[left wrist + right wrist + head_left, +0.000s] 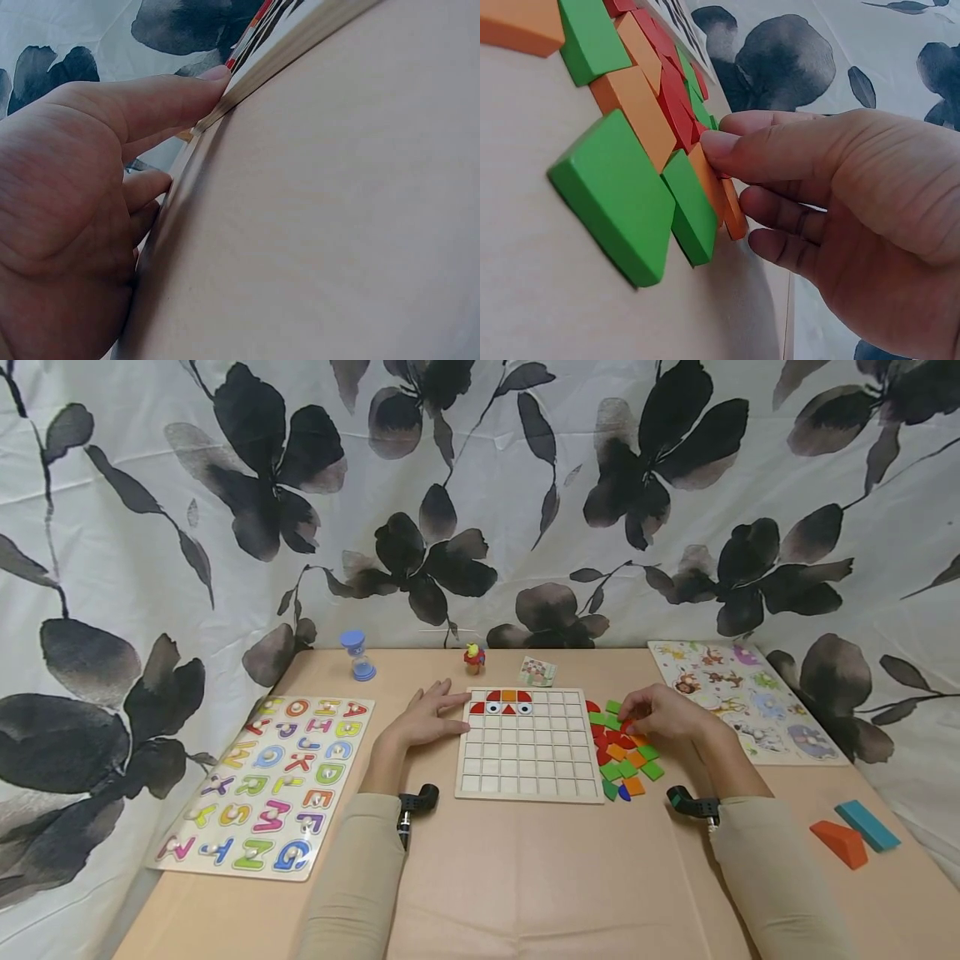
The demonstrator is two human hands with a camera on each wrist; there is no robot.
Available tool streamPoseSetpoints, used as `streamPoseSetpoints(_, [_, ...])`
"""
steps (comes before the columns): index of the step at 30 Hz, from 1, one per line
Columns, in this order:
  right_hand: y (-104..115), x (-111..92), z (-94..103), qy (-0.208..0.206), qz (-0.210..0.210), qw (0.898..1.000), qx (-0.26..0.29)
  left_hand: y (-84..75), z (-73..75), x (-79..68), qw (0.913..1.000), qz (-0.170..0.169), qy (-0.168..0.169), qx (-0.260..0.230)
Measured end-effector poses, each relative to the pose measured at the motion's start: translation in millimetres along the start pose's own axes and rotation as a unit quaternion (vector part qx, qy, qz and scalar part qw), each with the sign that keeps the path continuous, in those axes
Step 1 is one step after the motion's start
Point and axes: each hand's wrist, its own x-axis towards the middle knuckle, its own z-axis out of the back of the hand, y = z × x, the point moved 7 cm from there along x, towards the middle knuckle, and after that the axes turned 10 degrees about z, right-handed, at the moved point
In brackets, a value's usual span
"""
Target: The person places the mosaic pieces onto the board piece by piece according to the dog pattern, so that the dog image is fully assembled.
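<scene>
Left hand, right hand: 2
Sleeves: 2
Wrist cameras: 2
Grid board: 1
Eye tiles on it: 2
Orange tile on it: 1
Loose tiles: overlapping pile, can't get exact count
Blue loose tile: 1 visible
Letter board: 1
Animal board: 1
Hourglass: 1
Toy figure: 1
Picture card: 1
Orange wedge: 1
Blue block: 1

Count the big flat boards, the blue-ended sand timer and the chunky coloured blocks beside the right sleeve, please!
Boards: 3 (pale wooden grid board, white colourful-letter board, white animal-picture board)
Clear, blue-ended sand timer: 1
Chunky blocks: 2 (orange wedge, blue rectangular block)
Total: 6
</scene>
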Motion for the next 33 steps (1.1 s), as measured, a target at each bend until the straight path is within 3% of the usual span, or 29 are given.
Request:
streamPoseSetpoints(3, [-1,0,-0.9,0.004,0.007,1.000,0.009,-0.1,-0.5,0.6,1.0000,0.002,0.001,-0.005])
streamPoseSetpoints(12, [11,1,5.2,-0.010,0.003,1.000,-0.029,0.3,0.1,0.8,1.0000,-0.003,-0.003,0.002])
streamPoseSetpoints(20, [50,25,9.3,-0.085,0.035,0.996,-0.001,1.4,-0.1,1.7,0.9999,-0.006,-0.003,0.011])
streamPoseSetpoints(24, [68,52,-5.9,-0.106,0.055,0.993,0.006,0.8,-0.4,0.7,0.9999,-0.003,-0.002,0.010])
streamPoseSetpoints(28, [74,77,-30.9,-0.091,0.059,0.994,0.012,-0.2,-0.2,-0.3,1.0000,-0.007,-0.001,0.006])
streamPoseSetpoints(33, [77,93,-50.2,-0.082,0.049,0.995,-0.018,-0.8,0.5,-0.8,0.9999,-0.016,-0.003,0.004])
